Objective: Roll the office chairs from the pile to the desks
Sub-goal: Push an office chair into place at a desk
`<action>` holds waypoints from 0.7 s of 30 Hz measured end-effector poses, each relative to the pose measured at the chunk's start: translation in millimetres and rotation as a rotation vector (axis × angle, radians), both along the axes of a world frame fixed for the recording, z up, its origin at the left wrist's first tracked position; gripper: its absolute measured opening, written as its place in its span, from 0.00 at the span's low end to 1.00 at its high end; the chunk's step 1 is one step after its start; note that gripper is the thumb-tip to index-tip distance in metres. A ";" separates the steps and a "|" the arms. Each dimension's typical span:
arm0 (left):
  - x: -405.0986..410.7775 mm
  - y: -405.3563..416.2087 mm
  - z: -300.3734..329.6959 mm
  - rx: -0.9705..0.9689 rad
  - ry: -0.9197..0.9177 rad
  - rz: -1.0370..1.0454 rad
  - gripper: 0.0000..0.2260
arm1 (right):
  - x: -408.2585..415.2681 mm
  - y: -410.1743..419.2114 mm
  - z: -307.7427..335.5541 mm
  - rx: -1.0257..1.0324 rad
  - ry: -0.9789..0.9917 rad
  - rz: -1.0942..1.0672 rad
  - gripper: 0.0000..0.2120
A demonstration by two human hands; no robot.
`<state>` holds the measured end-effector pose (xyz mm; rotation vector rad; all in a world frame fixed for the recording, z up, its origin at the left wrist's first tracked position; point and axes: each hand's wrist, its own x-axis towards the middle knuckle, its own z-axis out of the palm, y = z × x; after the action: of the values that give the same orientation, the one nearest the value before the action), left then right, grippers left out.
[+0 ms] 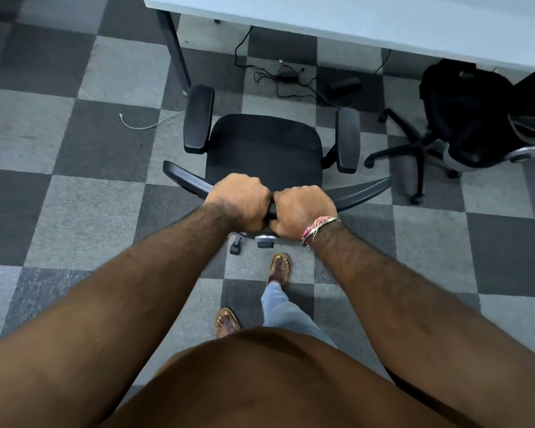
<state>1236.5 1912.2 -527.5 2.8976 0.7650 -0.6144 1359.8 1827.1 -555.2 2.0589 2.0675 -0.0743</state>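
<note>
While both fists curl side by side around the backrest's top edge (362, 193) to steer, left hand (238, 200) touching right hand (303, 210), the office chair (264, 146) sits just beyond the knuckles, facing the desk (352, 23) ahead.

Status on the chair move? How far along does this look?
Done: one office chair with a backpack on its seat already stands at the white desk.
In hand: left hand and right hand grip the backrest top of a black armchair, which faces the desk, short of it.
Left: roll it under the desk edge, minding the cables. The pile is out of view.
</note>
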 end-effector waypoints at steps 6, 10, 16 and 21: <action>58.5 67.7 -4.2 0.028 -0.025 0.056 0.11 | 59.5 70.8 0.6 0.017 0.027 -0.005 0.14; 101.6 111.7 -2.9 -0.001 -0.020 0.119 0.10 | 103.8 120.7 1.2 0.016 0.034 0.000 0.14; 156.3 169.5 -5.0 -0.002 -0.016 0.158 0.09 | 160.9 181.1 2.1 0.003 0.043 0.022 0.14; 187.4 208.0 -8.0 -0.006 -0.006 0.140 0.09 | 192.6 220.0 2.9 -0.020 0.038 0.044 0.13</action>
<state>1423.9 2120.2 -535.6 2.8084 0.9525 -0.5914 1552.4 2047.2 -552.3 2.0142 2.1248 -0.1271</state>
